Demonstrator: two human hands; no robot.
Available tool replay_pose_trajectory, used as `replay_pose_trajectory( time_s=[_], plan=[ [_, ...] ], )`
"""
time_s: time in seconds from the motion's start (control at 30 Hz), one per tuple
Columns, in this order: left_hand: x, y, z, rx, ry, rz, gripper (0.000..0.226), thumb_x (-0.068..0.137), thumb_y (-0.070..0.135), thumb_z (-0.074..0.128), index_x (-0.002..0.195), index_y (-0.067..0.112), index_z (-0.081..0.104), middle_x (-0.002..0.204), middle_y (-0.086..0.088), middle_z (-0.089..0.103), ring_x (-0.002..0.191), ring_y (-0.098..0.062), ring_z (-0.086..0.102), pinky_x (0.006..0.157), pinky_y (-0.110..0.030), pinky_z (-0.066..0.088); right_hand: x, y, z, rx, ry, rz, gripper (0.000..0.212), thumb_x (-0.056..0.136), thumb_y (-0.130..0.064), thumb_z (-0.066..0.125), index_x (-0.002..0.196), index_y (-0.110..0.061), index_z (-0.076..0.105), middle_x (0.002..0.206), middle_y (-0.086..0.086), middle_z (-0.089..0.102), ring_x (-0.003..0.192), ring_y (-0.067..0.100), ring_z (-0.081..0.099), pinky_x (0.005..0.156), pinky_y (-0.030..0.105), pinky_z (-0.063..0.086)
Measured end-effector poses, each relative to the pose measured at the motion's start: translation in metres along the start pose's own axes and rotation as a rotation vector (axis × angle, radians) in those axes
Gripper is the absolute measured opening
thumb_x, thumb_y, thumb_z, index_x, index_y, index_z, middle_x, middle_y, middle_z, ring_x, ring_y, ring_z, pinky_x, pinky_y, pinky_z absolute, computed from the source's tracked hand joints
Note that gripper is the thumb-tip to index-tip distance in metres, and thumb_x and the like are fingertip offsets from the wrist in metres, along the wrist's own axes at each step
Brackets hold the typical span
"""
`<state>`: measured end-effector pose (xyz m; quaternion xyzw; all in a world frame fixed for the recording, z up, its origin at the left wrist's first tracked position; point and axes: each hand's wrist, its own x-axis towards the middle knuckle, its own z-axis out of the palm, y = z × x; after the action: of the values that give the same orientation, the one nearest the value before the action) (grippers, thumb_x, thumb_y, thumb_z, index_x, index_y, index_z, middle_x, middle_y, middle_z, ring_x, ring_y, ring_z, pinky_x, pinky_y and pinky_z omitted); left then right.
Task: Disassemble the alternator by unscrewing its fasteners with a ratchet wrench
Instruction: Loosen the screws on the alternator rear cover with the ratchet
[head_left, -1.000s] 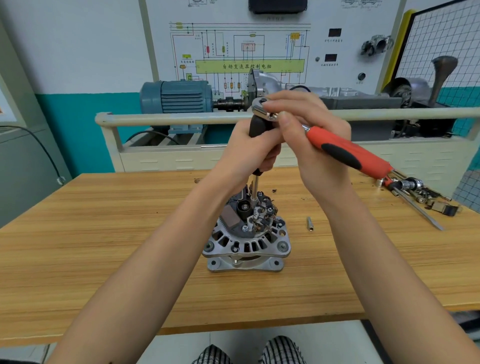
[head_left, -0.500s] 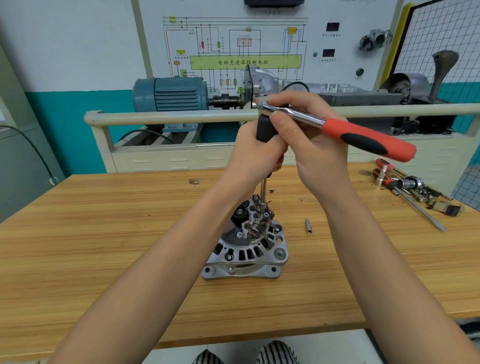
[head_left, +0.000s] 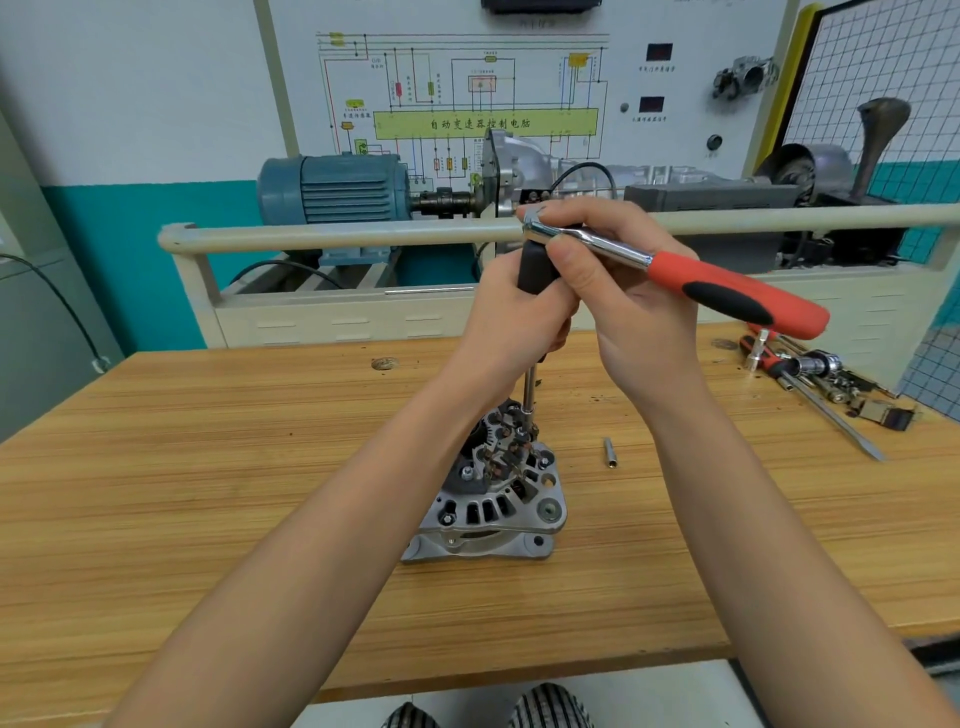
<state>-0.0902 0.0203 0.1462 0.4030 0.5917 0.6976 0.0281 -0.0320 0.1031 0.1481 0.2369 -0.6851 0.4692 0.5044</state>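
Alternator (head_left: 488, 499) sits upright on the wooden bench (head_left: 208, 493), directly below my hands and a little toward me, its finned housing down and the exposed rear parts facing up.

A thin steel extension shaft (head_left: 529, 387) runs nearly straight up from a fastener at the top rear of the alternator into a black grip (head_left: 535, 270). My left hand (head_left: 511, 322) is wrapped around that grip, holding the shaft vertical.

The ratchet wrench (head_left: 691, 278) lies crosswise on top: head over the black grip, red handle pointing out to my right and slightly down. My right hand (head_left: 618, 291) is curled around the wrench near its head, thumb on the chrome neck; the red handle itself sticks out free.

Key relation: shaft axis vertical, wrench axis near horizontal, at about a right angle. The swing, I judge, must sweep in a flat plane above the alternator; the left hand is nearer the fastener and has to keep the shaft from tipping off it.

A loose small metal bit (head_left: 609, 453) lies on the bench just right of the alternator. Spare tools (head_left: 810, 374) lie at the far right edge.
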Motion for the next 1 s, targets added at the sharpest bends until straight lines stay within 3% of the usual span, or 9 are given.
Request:
replay_pose_trajectory(
  time_s=[0.33, 0.57, 0.7, 0.83, 0.93, 1.0],
  plan=[
    [0.000, -0.001, -0.002, 0.014, -0.014, -0.005, 0.035, 0.094, -0.001, 0.048, 0.062, 0.012, 0.040, 0.043, 0.012, 0.035, 0.038, -0.006, 0.030, 0.040, -0.018, 0.027, -0.002, 0.002, -0.001, 0.000, -0.003, -0.002, 0.022, 0.091, -0.001, 0.058, 0.110, -0.012, 0.061, 0.104, 0.010, 0.066, 0.105, 0.021, 0.064, 0.091, 0.033, 0.050],
    [-0.008, -0.003, -0.001, 0.017, -0.013, 0.022, 0.039, 0.093, -0.004, 0.047, 0.060, 0.014, 0.038, 0.043, 0.014, 0.036, 0.038, -0.003, 0.032, 0.039, -0.016, 0.029, -0.011, -0.001, 0.001, -0.024, 0.014, -0.053, 0.025, 0.090, 0.000, 0.059, 0.112, -0.013, 0.059, 0.106, -0.002, 0.065, 0.106, 0.012, 0.063, 0.092, 0.029, 0.049],
    [-0.017, -0.006, -0.002, 0.022, 0.018, 0.048, 0.033, 0.092, -0.004, 0.049, 0.063, 0.012, 0.042, 0.052, 0.002, 0.041, 0.048, -0.013, 0.039, 0.048, -0.026, 0.036, -0.019, -0.003, 0.006, -0.008, 0.010, -0.083, 0.024, 0.089, 0.000, 0.059, 0.108, -0.014, 0.060, 0.105, -0.003, 0.065, 0.105, 0.011, 0.063, 0.093, 0.030, 0.049],
    [-0.016, -0.001, -0.001, 0.022, 0.025, 0.035, 0.036, 0.092, -0.004, 0.050, 0.061, 0.013, 0.041, 0.048, 0.007, 0.038, 0.041, -0.004, 0.034, 0.040, -0.017, 0.030, -0.016, -0.007, 0.006, 0.002, 0.016, -0.032, 0.023, 0.089, 0.000, 0.058, 0.109, -0.012, 0.061, 0.106, 0.005, 0.066, 0.107, 0.013, 0.063, 0.092, 0.028, 0.049],
    [-0.014, 0.001, 0.003, 0.048, 0.010, 0.022, 0.037, 0.092, 0.003, 0.056, 0.060, 0.014, 0.042, 0.045, 0.009, 0.038, 0.040, -0.007, 0.034, 0.041, -0.018, 0.030, -0.016, -0.014, 0.001, 0.145, 0.061, 0.056, 0.025, 0.089, -0.011, 0.053, 0.112, -0.008, 0.062, 0.120, 0.016, 0.061, 0.117, 0.023, 0.058, 0.098, 0.033, 0.046],
    [-0.015, 0.001, 0.004, 0.080, -0.015, 0.024, 0.036, 0.092, 0.008, 0.059, 0.061, 0.013, 0.042, 0.047, 0.006, 0.037, 0.041, -0.008, 0.034, 0.043, -0.020, 0.030, -0.019, -0.021, -0.001, 0.333, 0.146, 0.104, 0.025, 0.088, -0.019, 0.051, 0.106, -0.007, 0.063, 0.119, 0.017, 0.062, 0.118, 0.028, 0.057, 0.098, 0.039, 0.046]
  ],
)
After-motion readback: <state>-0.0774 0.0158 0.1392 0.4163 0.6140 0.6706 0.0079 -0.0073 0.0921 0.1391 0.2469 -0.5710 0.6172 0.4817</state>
